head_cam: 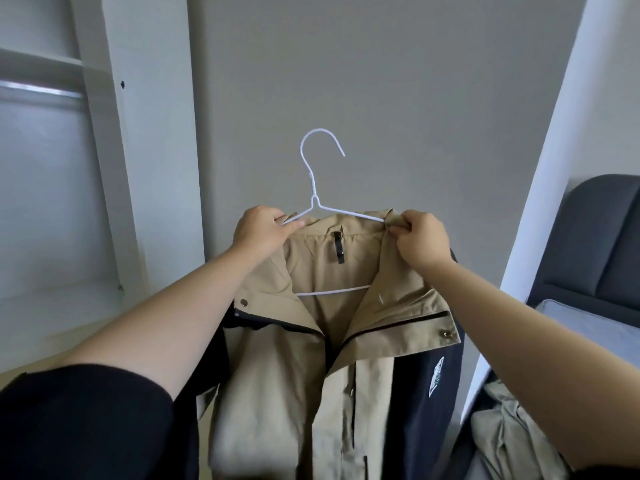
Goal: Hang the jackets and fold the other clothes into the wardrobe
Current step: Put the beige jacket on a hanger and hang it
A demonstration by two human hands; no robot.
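Observation:
A beige jacket (287, 368) with dark navy sleeves hangs in front of me on a white wire hanger (320, 174). The hanger's hook points up, free in the air before a grey wall. My left hand (259, 233) grips the hanger's left shoulder together with the jacket's collar. My right hand (420, 237) pinches the collar edge at the hanger's right shoulder. The jacket front is open, and the hanger's lower bar shows inside it.
The open white wardrobe (114, 140) stands at the left with a metal hanging rail (38, 90) and a shelf below. At the right is a bed with a dark headboard (595, 237), and a pale green garment (516, 434) lies at its near end.

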